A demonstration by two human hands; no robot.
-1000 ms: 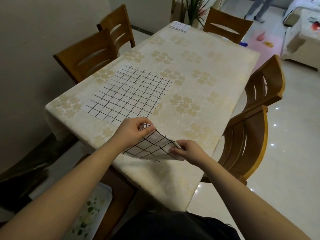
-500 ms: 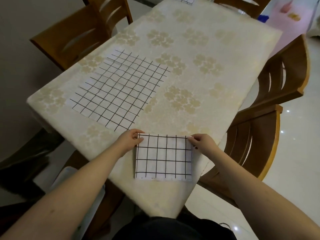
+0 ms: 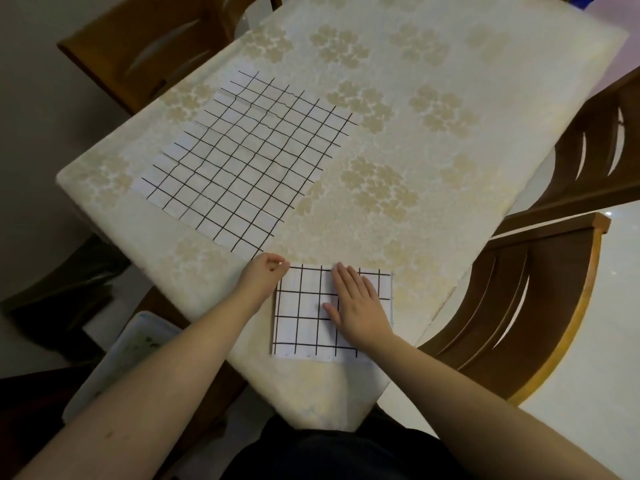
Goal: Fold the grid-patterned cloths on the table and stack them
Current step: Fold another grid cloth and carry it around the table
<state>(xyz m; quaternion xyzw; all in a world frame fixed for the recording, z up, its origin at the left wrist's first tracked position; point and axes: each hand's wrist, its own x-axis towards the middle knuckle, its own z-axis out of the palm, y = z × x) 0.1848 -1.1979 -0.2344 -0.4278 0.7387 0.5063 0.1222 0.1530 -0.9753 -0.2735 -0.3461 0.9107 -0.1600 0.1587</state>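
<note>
Looking down from my head camera, I have the folded grid-patterned cloth (image 3: pixel 304 327) lying flat at the near corner of the table (image 3: pixel 450 209), which is covered by a cream tablecloth with pale gold flower clusters. The folded cloth is white with black lines, roughly square, its near edge close to the table's edge.

My right hand (image 3: pixel 360 306) lies palm down on the right half of that cloth, fingers straight and a little spread, pressing on it without gripping anything. The fingertips reach almost to the cloth's far edge.

My left hand (image 3: pixel 261 277) is at the far left corner of the folded cloth. Its fingers are curled in, and thumb and fingertips meet right at the corner's edge; it looks like a pinch on the corner, though the contact itself is small and partly hidden by my knuckles.

Further out and to the left, a second grid-patterned cloth (image 3: pixel 242 161) lies spread open and flat on the tablecloth, much larger, its near corner just beside my left hand but not touching the folded one.

Wooden chairs stand round the table: one at the far left (image 3: pixel 138 53), and two on the right (image 3: pixel 540 292). A pale tray (image 3: pixel 138 344) sits low on the left, below the table's edge.
</note>
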